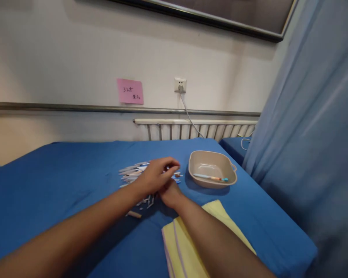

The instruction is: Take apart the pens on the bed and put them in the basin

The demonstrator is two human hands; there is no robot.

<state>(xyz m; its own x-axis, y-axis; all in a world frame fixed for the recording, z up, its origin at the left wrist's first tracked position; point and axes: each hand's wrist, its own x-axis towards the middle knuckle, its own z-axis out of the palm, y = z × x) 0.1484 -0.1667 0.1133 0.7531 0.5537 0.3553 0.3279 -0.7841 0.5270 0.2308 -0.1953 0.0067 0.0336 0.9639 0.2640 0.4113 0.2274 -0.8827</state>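
You had both hands together mid-frame, just below centre, on the blue surface (89,166): left hand (156,177) above, right hand (170,193) partly tucked under it. Your left fingers were bent, thumb drawn in toward them; I couldn't tell whether they gripped anything. Your right fingers were hidden by the left hand, so I couldn't tell their state either. The pens (133,170) lay in a loose row at and under your hands, most of their visible length to the left of your fingers, a few ends poking out on the right side. Key relation: the pens' long axes ran roughly left-right across the frame, rising slightly to the right, so they pointed in toward your fingers, with the left hand nearer, partly covering the row. Below that, small white pieces (151,201) were scattered near the right hand, with a tan piece (135,214) lower left of them. The beige basin (203,160) sat right of centre, just beside your left fingertips but apart from them; inside, a single light-blue pen (210,177) lay nearly crosswise, tilting slightly down to the right. The yellow cloth (184,247) was at bottom centre, partly behind your right forearm.
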